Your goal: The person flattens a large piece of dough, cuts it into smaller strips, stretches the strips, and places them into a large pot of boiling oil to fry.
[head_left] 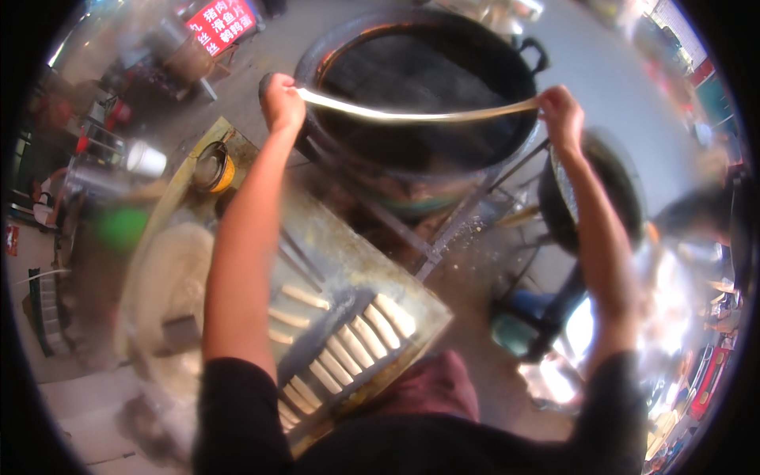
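Note:
A long strip of pale dough (415,117) stretches between my two hands and sags slightly in its middle. My left hand (284,104) grips one end near the left rim of a large dark pan (415,65) of dark liquid. At the pan's right edge, my right hand (560,113) pinches the other end. The strip hangs above the pan. Below, several short dough strips (356,341) lie side by side on a worn worktable (404,267), with a few more under my left forearm. Dark sticks (301,258) rest on the same table.
A yellow container (222,172) stands at the worktable's far corner. A metal frame (430,252) supports the pan. Right of it is a round dark vessel (594,190), partly behind my right forearm. A white bucket (146,159) and a red sign (221,25) with writing are at left.

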Tool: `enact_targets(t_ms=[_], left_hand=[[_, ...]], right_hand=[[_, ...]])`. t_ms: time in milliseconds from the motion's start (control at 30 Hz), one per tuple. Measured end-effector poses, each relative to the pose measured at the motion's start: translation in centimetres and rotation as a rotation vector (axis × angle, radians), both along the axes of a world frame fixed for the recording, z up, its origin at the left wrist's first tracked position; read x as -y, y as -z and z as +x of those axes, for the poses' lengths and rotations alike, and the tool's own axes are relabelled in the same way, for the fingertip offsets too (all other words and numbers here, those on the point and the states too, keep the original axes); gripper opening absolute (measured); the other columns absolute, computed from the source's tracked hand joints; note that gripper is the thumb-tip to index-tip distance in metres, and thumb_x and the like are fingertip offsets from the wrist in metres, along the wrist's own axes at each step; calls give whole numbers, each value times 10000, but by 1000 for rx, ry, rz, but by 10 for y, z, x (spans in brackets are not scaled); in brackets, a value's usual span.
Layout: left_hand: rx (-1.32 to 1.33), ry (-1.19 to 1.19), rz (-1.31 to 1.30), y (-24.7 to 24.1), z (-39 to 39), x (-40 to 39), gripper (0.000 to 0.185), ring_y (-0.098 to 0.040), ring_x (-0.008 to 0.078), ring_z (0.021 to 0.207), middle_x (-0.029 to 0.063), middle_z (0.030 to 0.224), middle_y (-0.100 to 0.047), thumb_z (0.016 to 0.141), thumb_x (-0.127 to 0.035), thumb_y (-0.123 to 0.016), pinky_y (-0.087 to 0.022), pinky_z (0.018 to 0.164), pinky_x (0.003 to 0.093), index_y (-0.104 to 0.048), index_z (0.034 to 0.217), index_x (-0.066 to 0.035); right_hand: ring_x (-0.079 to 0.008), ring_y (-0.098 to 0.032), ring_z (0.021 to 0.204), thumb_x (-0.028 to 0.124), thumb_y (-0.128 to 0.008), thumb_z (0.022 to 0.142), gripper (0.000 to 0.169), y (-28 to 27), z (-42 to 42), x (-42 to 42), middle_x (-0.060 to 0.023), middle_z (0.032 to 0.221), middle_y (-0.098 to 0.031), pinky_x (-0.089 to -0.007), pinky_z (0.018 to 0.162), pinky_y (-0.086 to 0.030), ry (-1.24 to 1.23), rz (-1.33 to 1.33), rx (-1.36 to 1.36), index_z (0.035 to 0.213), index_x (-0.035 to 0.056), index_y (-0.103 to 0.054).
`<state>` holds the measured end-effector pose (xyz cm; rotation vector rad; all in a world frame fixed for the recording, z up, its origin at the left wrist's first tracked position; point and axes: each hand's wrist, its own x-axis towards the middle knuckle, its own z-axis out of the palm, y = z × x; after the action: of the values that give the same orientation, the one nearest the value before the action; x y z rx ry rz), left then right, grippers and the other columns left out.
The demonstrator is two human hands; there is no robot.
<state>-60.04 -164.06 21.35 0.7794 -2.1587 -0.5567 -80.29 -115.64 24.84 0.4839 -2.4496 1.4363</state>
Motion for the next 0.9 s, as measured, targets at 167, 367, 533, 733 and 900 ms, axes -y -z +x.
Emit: enact_targets(t_ms=[167, 367, 533, 733, 900], left_hand=[[265, 71, -319, 10, -4, -34, 300, -691, 397, 880, 185, 910, -716, 909, -108, -632, -531, 782, 515, -658, 1205, -152], [443, 81, -253, 6, 22, -52, 339, -690, 416, 894, 207, 990, -718, 1006, -186, -472, -541, 799, 480, -607, 1301, -89], [-83, 428, 172, 2, 156, -94, 297, -639, 226, 1129, 138, 1248, -676, 1015, -204, -578, -471, 991, 321, -659, 1213, 2], [504, 150, 623, 59, 444, -140, 197, -503, 144, 815, 53, 871, -544, 1004, -213, -580, -429, 738, 315, -560, 928, -32], [894, -60, 798, 84, 561, -178, 250, -464, 137, 662, 29, 674, -451, 981, -220, -599, -415, 608, 331, -514, 802, -69]], right_hand=[[-282, -679, 915, 165, -622, 891, 113, 20, -5, 26, -67, 957, -708, -401, 765, -548, -124, 677, -516, 987, 145, -678], [-288, -689, 942, 91, -575, 911, 243, 28, 29, 38, -61, 977, -711, -424, 770, -551, -124, 820, -657, 1110, 171, -688], [-133, -699, 821, -80, -517, 908, 397, 15, 195, 11, -66, 922, -729, -275, 681, -547, -338, 73, -162, 1205, 122, -686], [-102, -664, 760, 16, -544, 970, 245, 216, 320, -81, -42, 861, -707, -247, 589, -529, 97, -255, 708, 1160, 53, -693], [-128, -676, 711, 178, -627, 916, 248, 487, 256, -31, -92, 847, -727, -301, 606, -563, -67, -38, 1150, 1067, 10, -729]])
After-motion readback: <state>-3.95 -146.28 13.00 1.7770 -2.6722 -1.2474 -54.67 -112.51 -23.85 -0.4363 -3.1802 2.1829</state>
